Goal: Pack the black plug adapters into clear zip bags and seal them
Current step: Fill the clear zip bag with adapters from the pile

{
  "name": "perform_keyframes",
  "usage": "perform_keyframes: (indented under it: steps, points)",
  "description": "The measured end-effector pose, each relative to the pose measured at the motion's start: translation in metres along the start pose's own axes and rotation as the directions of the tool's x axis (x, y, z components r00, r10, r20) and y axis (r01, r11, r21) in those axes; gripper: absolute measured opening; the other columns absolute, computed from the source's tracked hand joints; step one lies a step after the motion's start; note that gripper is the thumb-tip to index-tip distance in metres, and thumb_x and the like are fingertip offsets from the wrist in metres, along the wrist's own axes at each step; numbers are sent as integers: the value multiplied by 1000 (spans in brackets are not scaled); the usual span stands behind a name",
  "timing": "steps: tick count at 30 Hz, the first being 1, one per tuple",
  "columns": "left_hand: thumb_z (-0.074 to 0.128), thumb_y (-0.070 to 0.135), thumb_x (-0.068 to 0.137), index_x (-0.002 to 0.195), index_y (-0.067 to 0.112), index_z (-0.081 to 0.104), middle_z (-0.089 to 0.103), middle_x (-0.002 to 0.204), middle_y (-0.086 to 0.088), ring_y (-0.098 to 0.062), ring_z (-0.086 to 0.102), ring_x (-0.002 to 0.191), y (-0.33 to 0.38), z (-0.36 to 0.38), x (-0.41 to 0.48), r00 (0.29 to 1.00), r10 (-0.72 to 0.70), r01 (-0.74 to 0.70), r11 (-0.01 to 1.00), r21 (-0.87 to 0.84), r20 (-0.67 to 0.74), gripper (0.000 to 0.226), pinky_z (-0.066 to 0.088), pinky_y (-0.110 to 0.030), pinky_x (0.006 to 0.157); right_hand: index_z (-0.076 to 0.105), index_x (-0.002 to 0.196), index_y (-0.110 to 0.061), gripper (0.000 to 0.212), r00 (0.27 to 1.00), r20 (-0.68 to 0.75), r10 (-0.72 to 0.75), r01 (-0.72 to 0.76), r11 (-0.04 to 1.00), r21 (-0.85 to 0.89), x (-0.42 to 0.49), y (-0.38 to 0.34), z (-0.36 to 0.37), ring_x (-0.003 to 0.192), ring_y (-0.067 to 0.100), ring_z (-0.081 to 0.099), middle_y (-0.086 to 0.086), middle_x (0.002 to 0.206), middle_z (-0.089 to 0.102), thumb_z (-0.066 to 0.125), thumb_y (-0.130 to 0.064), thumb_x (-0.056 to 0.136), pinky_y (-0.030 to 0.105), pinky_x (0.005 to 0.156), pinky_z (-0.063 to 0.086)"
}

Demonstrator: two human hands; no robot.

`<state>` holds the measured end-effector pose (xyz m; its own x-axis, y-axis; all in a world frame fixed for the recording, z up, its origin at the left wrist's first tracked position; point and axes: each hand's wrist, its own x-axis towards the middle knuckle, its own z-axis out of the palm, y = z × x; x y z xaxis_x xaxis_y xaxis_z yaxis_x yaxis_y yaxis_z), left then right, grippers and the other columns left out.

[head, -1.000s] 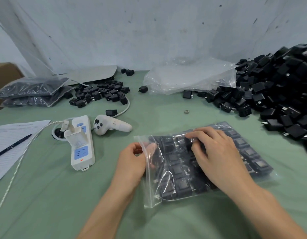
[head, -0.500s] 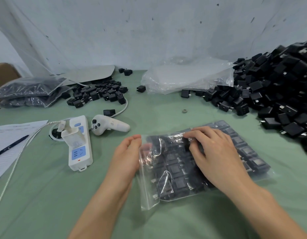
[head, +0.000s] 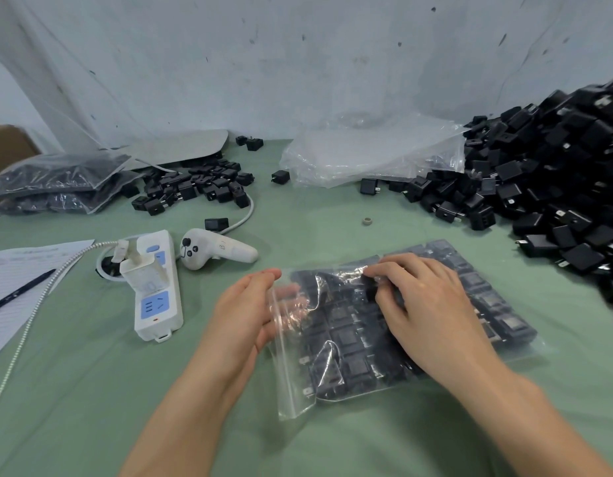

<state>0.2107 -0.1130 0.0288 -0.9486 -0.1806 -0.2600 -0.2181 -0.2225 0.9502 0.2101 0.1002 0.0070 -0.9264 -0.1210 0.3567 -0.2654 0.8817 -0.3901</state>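
Bag filled, mouth apparently not yet sealed.

The zip bag (head: 332,383) of black plug adapters (head: 346,339) lies flat on the counter (head: 92,390), near you and right of centre, mouth to the left. Expect it to be heavy and lumpy inside slick, limp film; take it by the zip strip (head: 289,380), not the sagging middle. Your left hand (head: 245,315) has its fingers (head: 264,275) straight against the mouth. Your right hand (head: 425,311) rests on top, fingers bent at the far edge; whether they pinch or merely press, I cannot tell.

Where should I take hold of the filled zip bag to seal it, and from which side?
Pinch the zip bag by its empty left flap, coming from the left; the adapters lie packed flat further right, leaving only that edge thin and free.
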Motion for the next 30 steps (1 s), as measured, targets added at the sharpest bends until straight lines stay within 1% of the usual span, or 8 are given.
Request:
perform_keyframes:
  steps: [2, 6, 10, 12, 19, 24, 28, 30]
  points:
    - [55, 21, 99, 113, 10, 61, 78, 92, -9, -22, 75, 82, -1, -2, 0, 1000, -8, 8, 1000, 11, 4, 19, 60, -38, 76, 67, 118, -28, 28, 1000, -7, -2, 2, 1000, 3, 0, 0, 0, 117, 17, 52, -11, 117, 63, 48, -25, 98, 36, 110, 31]
    - [53, 21, 100, 108, 15, 67, 78, 97, -5, -19, 74, 81, -6, 4, 0, 1000, 5, -5, 997, 72, 8, 17, 55, -49, 94, 68, 120, -26, 28, 1000, -18, -13, 13, 1000, 11, -1, 0, 3, 120, 17, 52, -9, 119, 63, 51, -22, 97, 44, 119, 28]
    - [50, 17, 101, 110, 11, 64, 77, 95, -10, -20, 75, 80, 0, 0, -1, 999, 4, -4, 1000, 22, 32, 17, 63, -35, 72, 62, 130, -28, 37, 998, 48, -41, 41, 999, 10, -2, -2, 5, 136, 21, 46, -6, 135, 58, 44, -27, 98, 50, 124, 18]
    - [51, 15, 100, 108, 9, 65, 77, 96, -12, -19, 74, 79, 2, 2, -3, 999, -5, 6, 1000, -8, 47, 17, 63, -31, 67, 58, 137, -30, 42, 994, 90, -58, 59, 998, -12, -3, -4, 6, 143, 22, 40, -6, 143, 54, 40, -31, 99, 52, 124, 15]
    - [57, 5, 95, 96, 9, 70, 72, 95, -13, -17, 67, 81, -5, 11, -3, 1000, 26, -26, 999, 23, 16, 13, 59, -28, 64, 51, 144, -31, 47, 981, 154, -117, 132, 987, -89, -4, -6, 8, 145, 24, 37, -4, 147, 51, 36, -36, 100, 53, 124, 14]
    - [62, 11, 95, 99, 18, 72, 73, 96, -11, -16, 74, 70, -11, 13, -7, 991, 130, -130, 967, 217, 17, 13, 60, -38, 84, 41, 151, -33, 52, 968, 204, -147, 175, 976, -127, -2, -6, 9, 149, 22, 29, -4, 154, 43, 29, -39, 100, 52, 125, 9]
    - [63, 11, 95, 98, 19, 72, 77, 85, -4, -20, 76, 75, -12, 17, -6, 982, 186, -185, 949, 256, 22, 13, 57, -21, 61, 36, 153, -33, 54, 957, 234, -174, 209, 968, -135, -1, -5, 10, 150, 22, 25, -4, 156, 40, 26, -39, 100, 51, 125, 6]
    - [63, 10, 94, 95, 20, 74, 75, 83, -8, -23, 75, 79, -13, 15, -4, 984, 177, -173, 953, 249, 6, 14, 55, -18, 60, 36, 153, -33, 54, 954, 239, -179, 216, 967, -137, -1, -5, 10, 151, 22, 25, -5, 157, 39, 26, -39, 100, 50, 125, 5]
